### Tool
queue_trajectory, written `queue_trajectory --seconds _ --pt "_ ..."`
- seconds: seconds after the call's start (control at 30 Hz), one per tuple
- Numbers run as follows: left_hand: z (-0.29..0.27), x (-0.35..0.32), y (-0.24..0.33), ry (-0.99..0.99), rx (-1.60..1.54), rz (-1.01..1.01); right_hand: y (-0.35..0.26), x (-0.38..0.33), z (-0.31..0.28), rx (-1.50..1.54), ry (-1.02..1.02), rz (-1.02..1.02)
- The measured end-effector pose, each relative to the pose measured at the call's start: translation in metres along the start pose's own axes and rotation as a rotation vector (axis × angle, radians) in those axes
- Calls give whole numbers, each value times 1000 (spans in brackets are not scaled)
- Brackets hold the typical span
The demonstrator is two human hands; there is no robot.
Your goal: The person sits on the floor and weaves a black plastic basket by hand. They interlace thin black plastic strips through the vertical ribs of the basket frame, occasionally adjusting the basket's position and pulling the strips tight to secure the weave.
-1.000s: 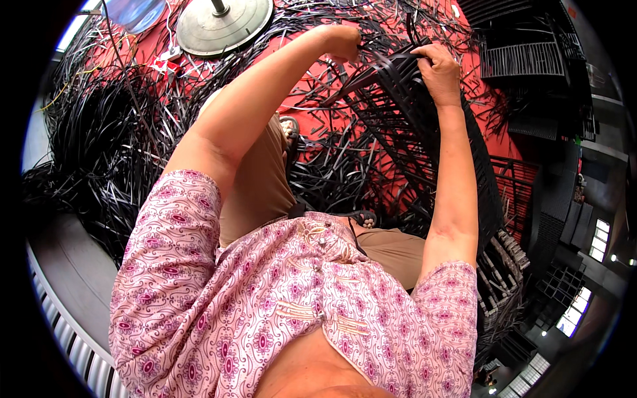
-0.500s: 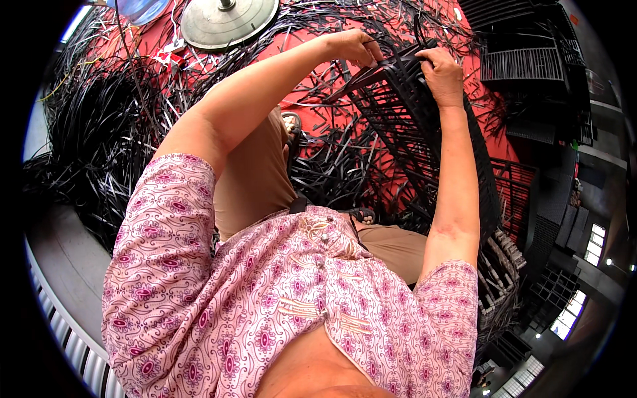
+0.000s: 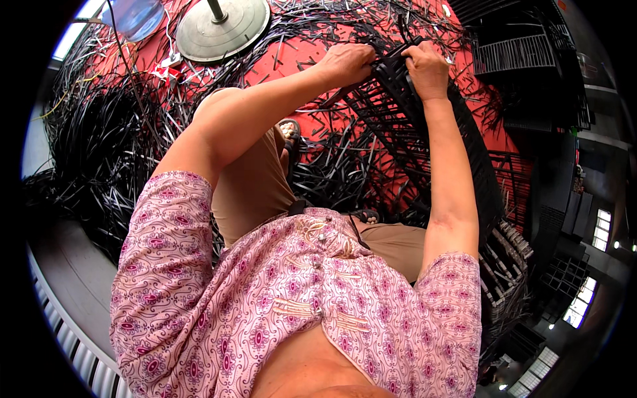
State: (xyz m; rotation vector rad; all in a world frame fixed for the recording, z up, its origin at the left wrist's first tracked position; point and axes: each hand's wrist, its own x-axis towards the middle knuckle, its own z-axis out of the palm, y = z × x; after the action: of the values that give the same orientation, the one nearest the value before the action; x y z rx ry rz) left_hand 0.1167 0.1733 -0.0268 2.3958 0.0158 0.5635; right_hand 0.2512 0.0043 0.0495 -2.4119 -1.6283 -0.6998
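Both hands up at the far end of the reach, close together but not touching. Left hand curled shut, fingers pinching the top edge of a black woven lattice panel. Right hand just beside it, fist closed over the same top edge, knuckles up. Panel running from the hands down and to the right, tilted, its lower end reaching a stack of similar black woven pieces by the right elbow.

From the left: a big tangled heap of black strips piled on the red floor, loose ends spilling toward the knees. Near the upper left, a clear blue-tinted plastic jug, partly cut off by the rim. Just below it, a small red-and-white scrap, perhaps a wrapper, lying flat among the strips; print too small to tell. Next to the right, a round grey metal stand base with a pole rising from its centre. More cut black strips scattered over the red floor between base and hands.

Lower middle: tan trousers, a sandalled foot poking out among the strips, and a pink patterned short-sleeved shirt filling the foreground.

Far right: dark finished racks standing upright, well apart from the hands.
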Motion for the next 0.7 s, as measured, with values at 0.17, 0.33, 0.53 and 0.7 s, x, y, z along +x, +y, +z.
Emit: queue_trajectory --seconds 0.17,0.33,0.53,0.7 --pt "2 -12 13 87 93 -35 -9 -4 6 19 111 3" --pt "9 -23 28 125 79 -112 -10 -15 18 41 241 40" --pt "11 -34 44 224 74 -195 -11 -18 25 93 266 63" --pt "9 -25 36 244 48 -160 -6 -20 24 131 304 71"
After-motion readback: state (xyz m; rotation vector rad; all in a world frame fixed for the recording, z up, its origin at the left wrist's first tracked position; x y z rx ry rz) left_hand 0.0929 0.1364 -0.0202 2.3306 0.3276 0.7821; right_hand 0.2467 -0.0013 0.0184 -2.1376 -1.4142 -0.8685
